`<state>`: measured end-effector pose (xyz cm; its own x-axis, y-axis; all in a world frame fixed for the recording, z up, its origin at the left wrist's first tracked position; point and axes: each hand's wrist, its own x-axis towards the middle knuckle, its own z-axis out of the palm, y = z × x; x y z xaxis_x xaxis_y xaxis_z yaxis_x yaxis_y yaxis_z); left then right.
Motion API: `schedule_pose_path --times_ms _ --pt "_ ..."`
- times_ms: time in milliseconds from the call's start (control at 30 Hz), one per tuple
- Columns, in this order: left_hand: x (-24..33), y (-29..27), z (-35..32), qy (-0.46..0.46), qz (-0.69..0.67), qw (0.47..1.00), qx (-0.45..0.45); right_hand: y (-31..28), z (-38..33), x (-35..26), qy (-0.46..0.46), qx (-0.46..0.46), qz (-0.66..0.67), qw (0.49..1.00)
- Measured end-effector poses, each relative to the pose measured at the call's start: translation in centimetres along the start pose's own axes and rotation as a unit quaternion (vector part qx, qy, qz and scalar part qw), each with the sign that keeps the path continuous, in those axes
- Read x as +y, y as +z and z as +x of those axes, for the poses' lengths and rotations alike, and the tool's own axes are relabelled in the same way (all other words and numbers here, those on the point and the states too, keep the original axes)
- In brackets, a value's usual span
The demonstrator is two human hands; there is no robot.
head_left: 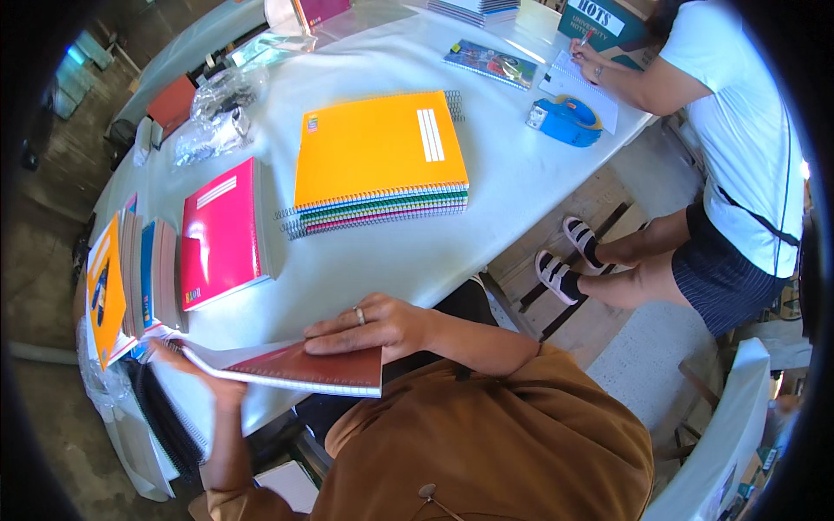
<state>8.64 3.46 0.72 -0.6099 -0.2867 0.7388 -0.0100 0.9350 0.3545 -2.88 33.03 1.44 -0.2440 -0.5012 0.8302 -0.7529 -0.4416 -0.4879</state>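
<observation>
Close to my body, over the near table edge, I hold a spiral notebook (339,370) with a dark red cover and white pages, tilted and partly bent. My left hand (217,375), slightly blurred, is closed round its left end. From the far side my right hand (375,328), wearing a ring, grips it with fingers laid along the red cover; the thumb is hidden. Beyond my left hand stand a thick pink notebook stack (221,234) and an upright row with an orange notebook (106,291). Farther off lies a stack of spiral notebooks with a yellow cover (378,148) on top.
Crumpled clear plastic (217,122) lies at the table's far left. A blue tape dispenser (565,120) and a patterned notebook (491,63) are at the far right. Another person (738,113) stands there, writing on a pad. A dark green box (608,26) is behind.
</observation>
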Motion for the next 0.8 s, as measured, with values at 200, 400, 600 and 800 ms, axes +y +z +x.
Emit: schedule_pose_path --times_ms 200,400,600,800 --pt "6.1 -3.7 8.2 0.284 0.178 0.938 0.091 -1.5 -1.5 0.0 0.117 0.002 0.021 0.993" --pt "3.9 -3.3 8.4 0.206 0.036 0.978 -0.004 -1.5 0.0 -0.7 0.251 0.037 0.121 0.96" --pt "3.2 -1.3 8.5 0.22 0.053 0.971 0.078 -0.9 0.0 -0.7 0.161 0.039 -0.003 0.986" --pt "3.2 -0.6 10.1 0.301 0.026 0.914 0.269 -0.4 0.6 -1.6 0.057 0.01 -0.103 0.993"
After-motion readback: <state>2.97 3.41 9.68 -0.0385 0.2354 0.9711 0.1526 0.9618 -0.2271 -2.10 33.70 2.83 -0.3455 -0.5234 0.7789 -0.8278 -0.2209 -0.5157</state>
